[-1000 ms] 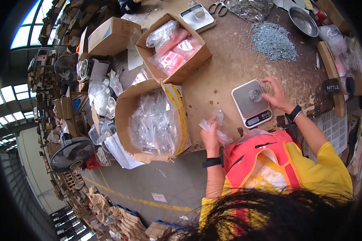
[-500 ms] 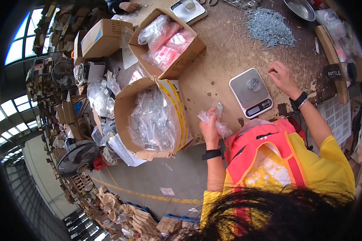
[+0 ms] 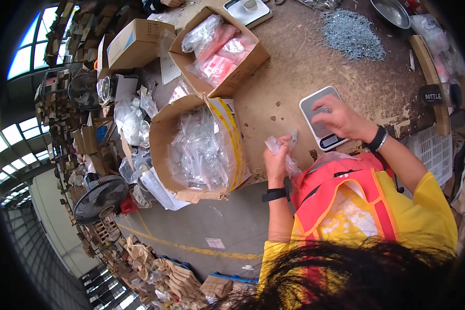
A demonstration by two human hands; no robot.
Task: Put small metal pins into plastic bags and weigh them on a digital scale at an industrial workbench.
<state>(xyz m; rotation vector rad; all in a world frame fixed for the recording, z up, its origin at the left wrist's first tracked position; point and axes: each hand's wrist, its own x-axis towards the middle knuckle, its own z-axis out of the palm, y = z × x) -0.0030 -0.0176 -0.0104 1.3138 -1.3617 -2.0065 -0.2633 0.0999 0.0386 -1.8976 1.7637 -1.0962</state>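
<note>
Seen from above, a person in a yellow shirt and red apron works at a worn brown counter (image 3: 274,88). At the centre of the frame, just left of the apron, the left hand (image 3: 276,157) has its grip pinched on a crumpled clear plastic bag (image 3: 292,165). Right of centre, the right hand (image 3: 341,120) reaches over a flat white and grey scale (image 3: 319,93), thumb and fingers curved downward; small shiny metal bits (image 3: 326,109) show between them, mostly covered, so it is unclear whether that grip has closed on anything. A cardboard box with yellow tape (image 3: 237,147), holding many clear bags, stands left of centre. Another box (image 3: 245,67), with red and clear bags, is at upper centre, and a pile of loose grey metal pieces (image 3: 352,33) lies at upper right. To handle this well, the right fingertips should probably come in evenly from both sides, pinch lightly, and lift straight up, since loose bits would likely scatter if tipped. Keeping the wrist clear of the scale's plate seems wise, as does holding the thin bag loosely enough that its mouth does not crumple shut.
</note>
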